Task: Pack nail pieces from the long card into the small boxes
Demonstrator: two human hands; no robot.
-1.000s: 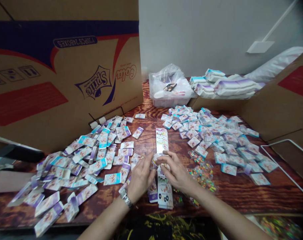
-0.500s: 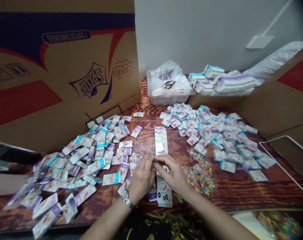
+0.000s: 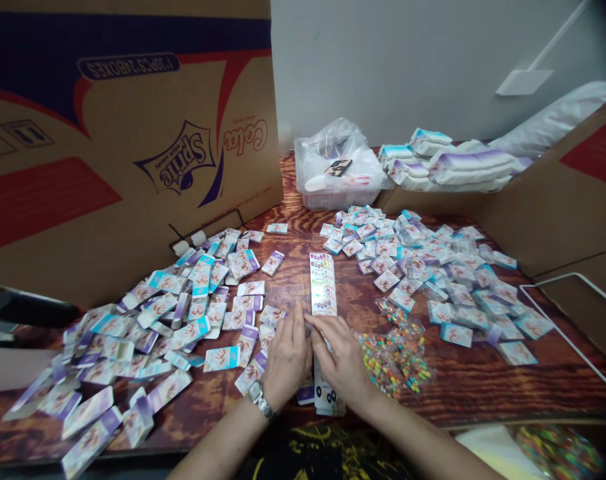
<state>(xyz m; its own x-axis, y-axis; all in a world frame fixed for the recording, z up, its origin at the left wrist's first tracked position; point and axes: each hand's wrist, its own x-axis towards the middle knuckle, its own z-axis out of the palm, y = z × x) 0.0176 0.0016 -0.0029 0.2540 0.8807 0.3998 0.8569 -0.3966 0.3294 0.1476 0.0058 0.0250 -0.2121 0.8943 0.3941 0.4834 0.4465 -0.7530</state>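
My left hand [image 3: 289, 352], with a silver watch on its wrist, and my right hand [image 3: 341, 360] meet at the fingertips over the table's middle. Their fingers are pressed together around something small that the hands mostly hide. Beneath and behind them lies a sticker strip [image 3: 323, 287] with rows of coloured pictures. Another strip [image 3: 325, 397], printed with dark ovals, shows below my right hand, partly covered. Beside it is a purple-edged small box [image 3: 306, 394]. To the right of my right hand are clear packets of colourful candy [image 3: 397, 357].
Small printed boxes [image 3: 201, 279] are heaped on the left, with more boxes [image 3: 455, 273] piled on the right. A large cardboard carton [image 3: 133, 153] stands at the left. A plastic tub [image 3: 340, 197] with a bag and white bundles [image 3: 473, 167] are at the back.
The fingers of my left hand have straightened and point forward, while both hands stay pressed together at the fingertips. The sticker strips and boxes have kept their places.
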